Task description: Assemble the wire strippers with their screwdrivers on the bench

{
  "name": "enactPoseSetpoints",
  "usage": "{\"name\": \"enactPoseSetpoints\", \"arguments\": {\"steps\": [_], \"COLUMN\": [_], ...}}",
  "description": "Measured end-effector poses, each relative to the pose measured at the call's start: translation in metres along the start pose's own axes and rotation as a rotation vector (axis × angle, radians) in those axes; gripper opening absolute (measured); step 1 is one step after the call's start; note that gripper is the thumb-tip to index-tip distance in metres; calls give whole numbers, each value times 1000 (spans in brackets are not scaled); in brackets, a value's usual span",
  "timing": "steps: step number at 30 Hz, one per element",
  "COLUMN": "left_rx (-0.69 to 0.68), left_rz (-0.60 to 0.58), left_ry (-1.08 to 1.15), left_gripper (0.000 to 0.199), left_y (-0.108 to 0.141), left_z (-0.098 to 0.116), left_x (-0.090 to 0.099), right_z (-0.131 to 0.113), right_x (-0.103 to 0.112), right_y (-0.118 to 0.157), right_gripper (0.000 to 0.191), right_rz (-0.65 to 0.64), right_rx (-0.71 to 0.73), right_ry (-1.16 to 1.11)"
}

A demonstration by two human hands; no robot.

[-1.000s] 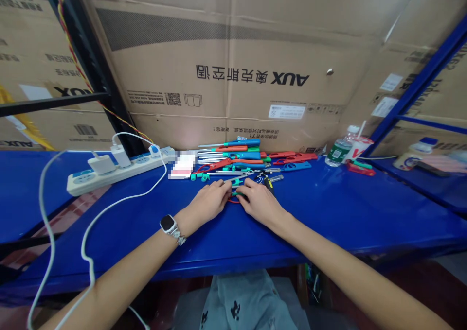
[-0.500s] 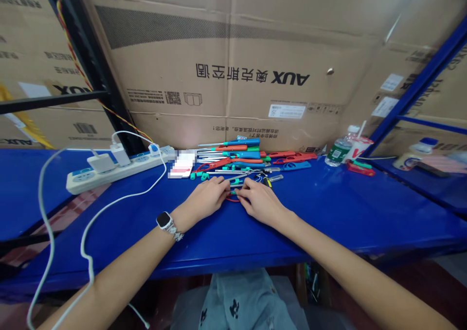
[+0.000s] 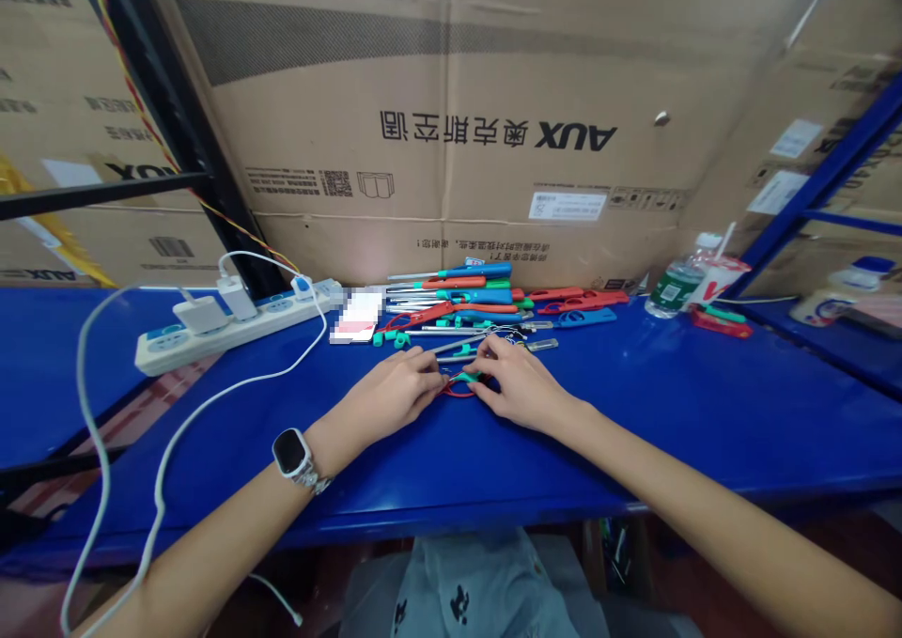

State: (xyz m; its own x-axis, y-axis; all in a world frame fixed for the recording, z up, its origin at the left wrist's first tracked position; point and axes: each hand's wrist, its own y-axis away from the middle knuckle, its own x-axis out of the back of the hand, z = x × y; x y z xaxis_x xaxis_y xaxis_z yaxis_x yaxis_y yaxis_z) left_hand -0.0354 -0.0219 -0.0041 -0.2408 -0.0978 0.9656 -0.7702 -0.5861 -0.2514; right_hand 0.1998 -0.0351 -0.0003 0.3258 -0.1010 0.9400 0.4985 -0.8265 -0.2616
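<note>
My left hand (image 3: 403,386), with a watch (image 3: 290,452) on its wrist, is pinched closed low over the blue table. What its fingertips hold is too small to make out. My right hand (image 3: 527,384) faces it, thumb and fingers closed on a small green plastic part (image 3: 467,376). Under the fingertips lies a red loop-shaped piece (image 3: 461,393). Just beyond the hands are metal tubes (image 3: 453,360) with green ends. Further back lies a pile of long-nosed lighters with blue handles (image 3: 486,271) and orange handles (image 3: 461,283).
A white power strip (image 3: 204,337) with plugged-in chargers stands at left, its white cable (image 3: 232,386) trailing over the table (image 3: 634,431). A bottle (image 3: 673,286) and a cup (image 3: 719,276) stand at right. Behind rises a large cardboard box (image 3: 458,178).
My hands have drawn slightly apart, and more of the green part and the red loop shows between them. The camera view has shifted a little.
</note>
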Motion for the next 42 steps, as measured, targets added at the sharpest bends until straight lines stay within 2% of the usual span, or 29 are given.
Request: {"name": "enactPoseSetpoints", "arguments": {"steps": [7, 14, 18, 25, 28, 32, 35, 42], "left_rx": [-83, -67, -80, -106, -53, 91, 127, 21], "left_rz": [78, 143, 124, 65, 71, 124, 107, 89], "left_ry": [-158, -40, 37, 8, 75, 214, 255, 73], "left_gripper": [30, 29, 30, 33, 31, 26, 24, 32], "left_y": [12, 14, 16, 18, 18, 18, 18, 19], "left_z": [7, 5, -1, -12, -11, -10, -8, -12], "left_x": [-6, -5, -6, -5, -5, -10, -12, -9], "right_z": [-3, -7, -7, -5, -6, -6, -5, -2], "right_x": [4, 3, 2, -2, -3, -4, -5, -8], "right_y": [-2, -4, -5, -2, -1, -1, -2, -2], "right_gripper": [15, 16, 16, 16, 15, 14, 15, 15], "right_rz": [-46, -49, -35, -24, -17, -12, -1, 12], "right_rx": [19, -37, -62, -84, -94, -104, -106, -101], "right_ry": [89, 96, 83, 45, 42, 48, 48, 56]}}
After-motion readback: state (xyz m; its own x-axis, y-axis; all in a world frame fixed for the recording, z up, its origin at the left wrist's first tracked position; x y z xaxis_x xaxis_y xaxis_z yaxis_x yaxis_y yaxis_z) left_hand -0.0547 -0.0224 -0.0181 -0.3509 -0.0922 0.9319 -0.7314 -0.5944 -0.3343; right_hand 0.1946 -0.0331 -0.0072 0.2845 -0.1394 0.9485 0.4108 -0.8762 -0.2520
